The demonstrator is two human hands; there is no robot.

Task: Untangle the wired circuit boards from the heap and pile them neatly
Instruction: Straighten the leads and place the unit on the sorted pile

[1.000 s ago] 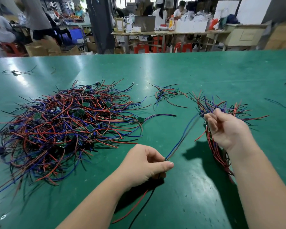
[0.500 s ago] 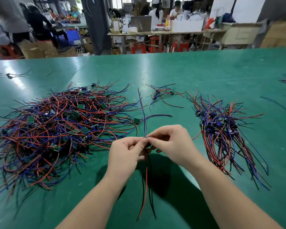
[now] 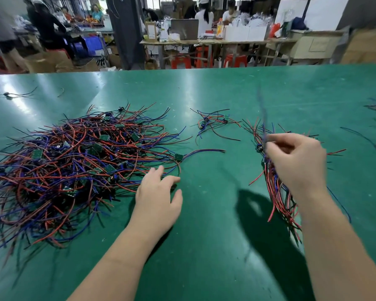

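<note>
The wired board (image 3: 261, 105) in play is pinched by its leads in the right hand (image 3: 295, 161), thumb and forefinger closed on the wires, which rise blurred above the fingers. The board itself cannot be made out. The hand hangs over the sorted pile (image 3: 278, 192), a loose sheaf of red, blue and black leads running roughly the same way, at the right of the green table (image 3: 204, 235).

To do the step well, I would lay this unit down with its leads parallel to the sheaf and its board at the far end with the others, not dropped across them.

The left hand (image 3: 159, 196) is spread wide and holds nothing, its fingertips at the near right edge of the heap (image 3: 74, 166). Whether they touch a wire I cannot tell. The loose board (image 3: 178, 157) at that edge, its leads trailing clear to the right, looks the easiest next pick.

Counted: one heap, boards far too many to number; one sorted pile; one unit in hand; one small cluster (image 3: 213, 124) of about three boards between heap and pile; one stray lead (image 3: 9, 94) far left, and more wires at the table's right edge.
</note>
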